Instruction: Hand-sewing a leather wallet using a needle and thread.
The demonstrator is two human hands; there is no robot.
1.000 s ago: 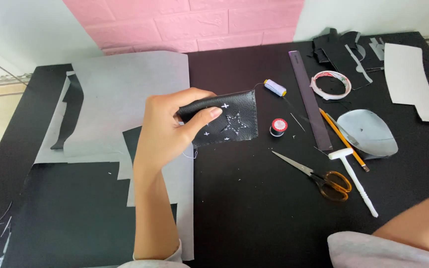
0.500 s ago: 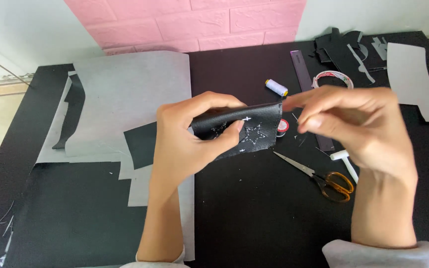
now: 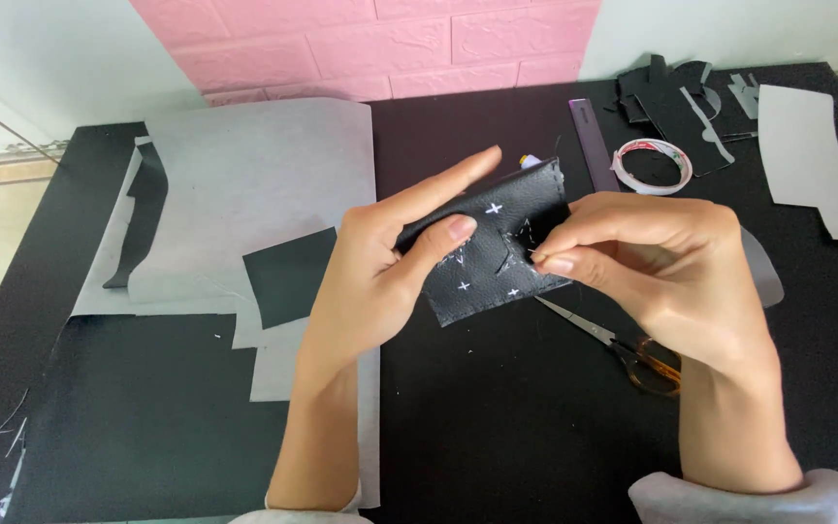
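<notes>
My left hand [image 3: 380, 272] holds a small piece of black leather [image 3: 482, 267] with white cross stitches, thumb on its front and forefinger stretched along its top edge. My right hand [image 3: 661, 262] pinches the piece's right edge between thumb and forefinger; a thin needle or thread seems to sit at the fingertips, too small to be sure. The piece is lifted above a black table [image 3: 497, 417].
Orange-handled scissors [image 3: 632, 354] lie under my right hand. A roll of tape [image 3: 652, 165], a dark ruler [image 3: 589, 136] and black cut-outs [image 3: 676, 97] are at the back right. Grey paper sheets [image 3: 254, 175] and a black scrap [image 3: 288, 272] lie to the left.
My right hand came in from the lower right and took hold of the leather's right edge. The piece was lifted and turned towards me.
</notes>
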